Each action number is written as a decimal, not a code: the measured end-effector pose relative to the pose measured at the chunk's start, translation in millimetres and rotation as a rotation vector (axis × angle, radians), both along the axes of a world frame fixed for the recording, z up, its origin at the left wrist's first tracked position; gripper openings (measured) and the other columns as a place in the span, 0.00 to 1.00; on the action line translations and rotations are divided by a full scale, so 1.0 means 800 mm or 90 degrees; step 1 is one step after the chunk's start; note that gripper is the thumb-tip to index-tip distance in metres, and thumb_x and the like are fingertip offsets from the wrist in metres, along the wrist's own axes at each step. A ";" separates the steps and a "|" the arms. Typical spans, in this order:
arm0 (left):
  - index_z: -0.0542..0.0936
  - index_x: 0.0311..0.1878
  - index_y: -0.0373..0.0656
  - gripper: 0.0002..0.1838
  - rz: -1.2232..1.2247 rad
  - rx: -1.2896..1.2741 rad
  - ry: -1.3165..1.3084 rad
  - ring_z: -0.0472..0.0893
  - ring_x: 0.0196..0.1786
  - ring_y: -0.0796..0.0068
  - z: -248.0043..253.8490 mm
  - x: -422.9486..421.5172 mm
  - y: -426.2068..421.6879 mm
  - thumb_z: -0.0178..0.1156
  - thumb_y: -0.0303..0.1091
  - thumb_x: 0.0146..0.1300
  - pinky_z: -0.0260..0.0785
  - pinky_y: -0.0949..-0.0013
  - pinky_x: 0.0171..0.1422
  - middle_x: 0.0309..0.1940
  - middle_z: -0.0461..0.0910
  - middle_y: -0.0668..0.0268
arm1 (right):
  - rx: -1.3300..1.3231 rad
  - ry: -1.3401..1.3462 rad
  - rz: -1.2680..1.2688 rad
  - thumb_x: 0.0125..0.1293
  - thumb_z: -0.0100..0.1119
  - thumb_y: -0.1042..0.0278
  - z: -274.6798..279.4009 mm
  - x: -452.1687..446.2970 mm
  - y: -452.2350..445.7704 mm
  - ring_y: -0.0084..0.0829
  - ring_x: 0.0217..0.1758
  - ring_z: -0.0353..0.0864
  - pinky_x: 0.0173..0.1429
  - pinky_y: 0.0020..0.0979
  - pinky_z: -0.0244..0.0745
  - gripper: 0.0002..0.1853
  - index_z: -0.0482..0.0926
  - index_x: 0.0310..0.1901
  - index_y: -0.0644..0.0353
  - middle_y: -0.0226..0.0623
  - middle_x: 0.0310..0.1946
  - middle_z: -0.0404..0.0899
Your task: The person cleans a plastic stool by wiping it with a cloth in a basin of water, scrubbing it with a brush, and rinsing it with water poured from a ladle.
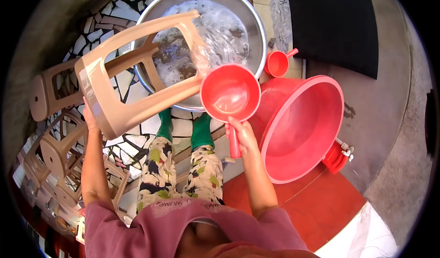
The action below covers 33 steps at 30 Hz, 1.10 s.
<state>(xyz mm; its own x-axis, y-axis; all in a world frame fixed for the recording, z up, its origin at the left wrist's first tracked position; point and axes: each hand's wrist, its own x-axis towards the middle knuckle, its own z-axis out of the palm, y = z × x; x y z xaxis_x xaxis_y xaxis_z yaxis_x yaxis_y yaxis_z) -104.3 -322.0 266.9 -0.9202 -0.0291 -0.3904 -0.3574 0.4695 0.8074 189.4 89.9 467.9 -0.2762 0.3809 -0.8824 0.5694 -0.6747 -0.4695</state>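
My left hand grips a beige plastic stool by its seat edge. The stool is tipped on its side, its legs reaching over a large metal basin of foamy water. In my right hand is the handle of a red dipper, held beside the stool's legs at the basin's near right edge. Water splashes off a stool leg into the basin. Fingers of my left hand are partly hidden behind the stool.
A large red tub lies tilted at the right, near a smaller red dipper. More beige stools stand at the left on mosaic paving. A black mat lies at the upper right, and a tap shows beside the tub.
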 end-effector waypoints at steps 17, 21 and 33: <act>0.76 0.52 0.39 0.25 0.313 0.435 -0.430 0.81 0.41 0.65 -0.100 0.015 -0.064 0.50 0.52 0.66 0.76 0.64 0.47 0.41 0.81 0.63 | 0.083 -0.105 -0.049 0.64 0.60 0.66 0.037 0.045 -0.050 0.21 0.22 0.74 0.24 0.23 0.71 0.10 0.76 0.40 0.63 0.32 0.25 0.76; 0.76 0.53 0.39 0.26 0.276 0.485 -0.468 0.81 0.42 0.65 -0.114 0.010 -0.045 0.50 0.53 0.66 0.76 0.64 0.48 0.42 0.81 0.62 | 0.096 -0.015 -0.028 0.64 0.59 0.67 0.045 -0.007 -0.056 0.22 0.22 0.74 0.27 0.23 0.70 0.08 0.76 0.37 0.64 0.33 0.25 0.76; 0.74 0.57 0.39 0.29 0.179 0.417 -0.409 0.81 0.45 0.65 -0.123 -0.009 -0.028 0.50 0.55 0.66 0.75 0.63 0.51 0.45 0.80 0.60 | 0.036 -0.026 -0.075 0.65 0.57 0.68 0.017 -0.001 -0.078 0.25 0.21 0.74 0.26 0.25 0.71 0.08 0.75 0.38 0.65 0.34 0.24 0.75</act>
<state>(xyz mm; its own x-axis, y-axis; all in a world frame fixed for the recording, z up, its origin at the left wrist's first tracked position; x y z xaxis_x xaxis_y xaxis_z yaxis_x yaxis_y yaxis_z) -111.4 -344.3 168.3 -0.5177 0.1860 -0.8351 -0.8537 -0.1760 0.4901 188.5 27.3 481.9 -0.1912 0.4585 -0.8679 0.5075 -0.7107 -0.4872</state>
